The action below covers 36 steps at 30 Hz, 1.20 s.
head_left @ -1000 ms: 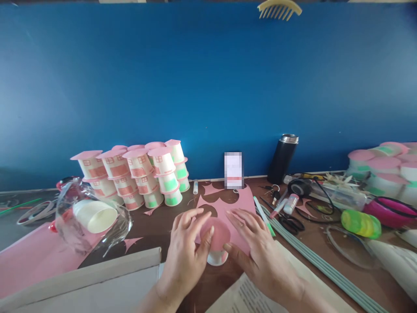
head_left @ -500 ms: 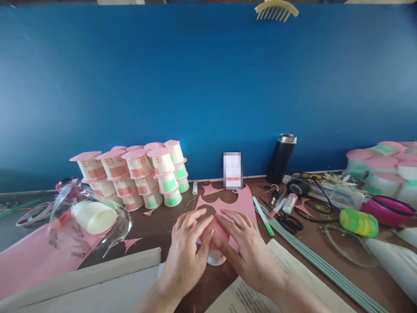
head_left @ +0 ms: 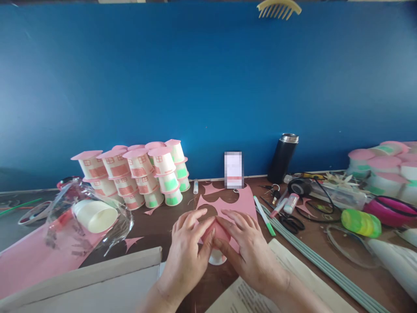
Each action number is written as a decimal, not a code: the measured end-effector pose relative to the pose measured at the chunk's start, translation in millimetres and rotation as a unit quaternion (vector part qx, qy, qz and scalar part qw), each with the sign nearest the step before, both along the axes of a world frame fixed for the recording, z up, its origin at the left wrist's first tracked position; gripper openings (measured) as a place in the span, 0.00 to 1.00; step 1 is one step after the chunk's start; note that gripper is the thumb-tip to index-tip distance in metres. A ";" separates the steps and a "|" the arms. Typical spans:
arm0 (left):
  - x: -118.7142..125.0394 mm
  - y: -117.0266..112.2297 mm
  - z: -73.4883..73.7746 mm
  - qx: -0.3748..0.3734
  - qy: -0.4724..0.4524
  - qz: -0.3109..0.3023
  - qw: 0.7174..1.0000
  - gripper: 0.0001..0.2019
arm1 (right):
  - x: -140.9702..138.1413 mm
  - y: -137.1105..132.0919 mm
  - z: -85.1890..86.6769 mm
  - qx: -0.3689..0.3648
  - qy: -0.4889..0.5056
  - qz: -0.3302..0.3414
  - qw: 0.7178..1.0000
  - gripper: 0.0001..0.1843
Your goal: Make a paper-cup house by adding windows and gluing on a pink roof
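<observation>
My left hand [head_left: 187, 250] and my right hand [head_left: 249, 250] meet over a small white paper cup [head_left: 217, 258] that stands on the brown table. Both hands press a pink paper circle [head_left: 217, 231] down onto the cup, fingers curled round its edge. The cup is mostly hidden; only its white lower rim shows between my thumbs. Just behind the cup lies a pink paper sheet [head_left: 243, 202] with round holes cut out of it.
Stacked paper cups with pink lids [head_left: 137, 174] stand at the back left. A clear bag with white cups [head_left: 89, 217] lies left. A black flask [head_left: 282, 157], scissors [head_left: 288, 221], green marker [head_left: 264, 216], grey rods [head_left: 319, 265] and more cups [head_left: 382, 167] lie right. A cardboard box [head_left: 87, 282] is near left.
My right hand moved left and closed in on the pink circle, so both hands now wrap it over the cup. The left hand barely shifted.
</observation>
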<state>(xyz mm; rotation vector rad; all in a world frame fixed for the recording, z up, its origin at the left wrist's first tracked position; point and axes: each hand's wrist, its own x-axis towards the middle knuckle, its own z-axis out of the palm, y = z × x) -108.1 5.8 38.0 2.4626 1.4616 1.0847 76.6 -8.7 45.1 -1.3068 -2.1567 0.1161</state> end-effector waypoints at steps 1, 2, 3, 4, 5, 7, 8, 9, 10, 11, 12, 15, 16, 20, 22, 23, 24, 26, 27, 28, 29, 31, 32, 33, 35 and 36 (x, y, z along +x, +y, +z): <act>0.3 -0.3 0.3 -0.001 0.002 0.001 1.000 0.15 | 0.1 0.1 0.0 0.000 -0.002 -0.003 1.000 0.23; 0.5 -0.6 0.4 -0.002 0.003 0.002 1.000 0.14 | 0.2 0.2 -0.1 0.000 -0.004 -0.004 1.000 0.24; 0.7 -0.8 0.5 -0.003 0.004 0.002 1.000 0.14 | 0.3 0.3 -0.1 0.000 -0.006 -0.006 1.000 0.24; 0.8 -0.9 0.5 -0.004 0.004 0.002 1.000 0.14 | 0.3 0.4 -0.1 -0.002 -0.007 -0.006 1.000 0.24; 0.8 -1.0 0.5 -0.007 0.004 0.003 1.000 0.14 | 0.4 0.5 -0.1 -0.003 -0.009 -0.007 1.000 0.24; 0.6 -1.2 0.3 -0.010 0.005 0.003 1.000 0.14 | 0.4 0.4 0.0 -0.008 -0.010 -0.009 1.000 0.24; 0.4 -1.3 0.2 -0.011 0.005 0.003 1.000 0.14 | 0.4 0.3 0.1 -0.011 -0.011 -0.009 1.000 0.24; 0.2 -1.4 0.2 -0.011 0.006 0.003 1.000 0.15 | 0.5 0.2 0.3 -0.014 -0.013 -0.010 1.000 0.24; 0.0 -1.5 0.1 -0.012 0.006 0.003 1.000 0.14 | 0.5 0.1 0.4 -0.016 -0.016 -0.011 1.000 0.24; -0.2 -1.6 0.1 -0.012 0.007 0.003 1.000 0.14 | 0.6 0.0 0.5 -0.018 -0.019 -0.012 1.000 0.24; -0.4 -1.7 0.2 -0.011 0.008 0.002 1.000 0.15 | 0.8 -0.1 0.7 -0.020 -0.022 -0.013 0.999 0.24; -0.6 -2.1 0.7 -0.013 0.014 -0.002 1.000 0.15 | 1.2 -0.7 1.6 -0.020 -0.032 -0.015 0.999 0.24; -0.4 -2.2 1.0 -0.012 0.016 -0.003 1.000 0.15 | 1.3 -0.8 2.0 -0.019 -0.036 -0.015 0.999 0.24; 0.8 -2.7 2.0 -0.001 0.021 0.000 1.000 0.15 | 1.3 -1.0 2.5 -0.011 -0.048 -0.014 0.999 0.24; 1.3 -3.1 2.3 0.001 0.022 0.002 1.000 0.15 | 1.2 -0.7 1.7 -0.009 -0.047 -0.015 0.999 0.24; 1.5 -3.3 2.4 0.002 0.022 0.002 1.000 0.15 | 1.2 -0.5 1.1 -0.008 -0.047 -0.016 0.999 0.24; 1.7 -3.5 2.5 0.002 0.022 0.001 1.000 0.15 | 1.2 -0.3 0.5 -0.006 -0.046 -0.017 0.999 0.24; 1.9 -3.9 2.4 0.005 0.023 -0.002 1.000 0.15 | 1.0 0.2 -1.0 -0.004 -0.047 -0.020 0.999 0.24; 2.1 -4.0 2.4 0.006 0.023 -0.002 1.000 0.15 | 0.9 0.3 -1.7 -0.003 -0.049 -0.020 0.999 0.24; 2.2 -4.0 2.4 0.007 0.023 -0.003 1.000 0.15 | 0.8 0.4 -2.3 -0.002 -0.051 -0.020 0.998 0.24; 2.4 -4.0 2.4 0.008 0.024 -0.003 1.000 0.15 | 0.7 0.4 -2.8 -0.001 -0.053 -0.020 0.998 0.24; 2.7 -4.0 2.3 0.009 0.025 -0.002 1.000 0.14 | 0.4 0.0 -3.3 0.000 -0.056 -0.020 0.998 0.24; 2.9 -3.9 2.2 0.010 0.026 -0.001 1.000 0.14 | 0.2 -0.3 -3.4 0.001 -0.057 -0.021 0.998 0.24; 3.0 -3.9 2.0 0.013 0.027 0.000 1.000 0.14 | 0.0 -0.7 -3.3 0.001 -0.058 -0.021 0.998 0.24; 3.2 -3.8 1.5 0.022 0.029 0.003 0.999 0.14 | -0.4 -1.7 -2.8 0.002 -0.062 -0.021 0.998 0.24; 3.3 -3.7 1.1 0.027 0.030 0.004 0.999 0.14 | -0.5 -2.1 -2.5 0.004 -0.065 -0.021 0.998 0.24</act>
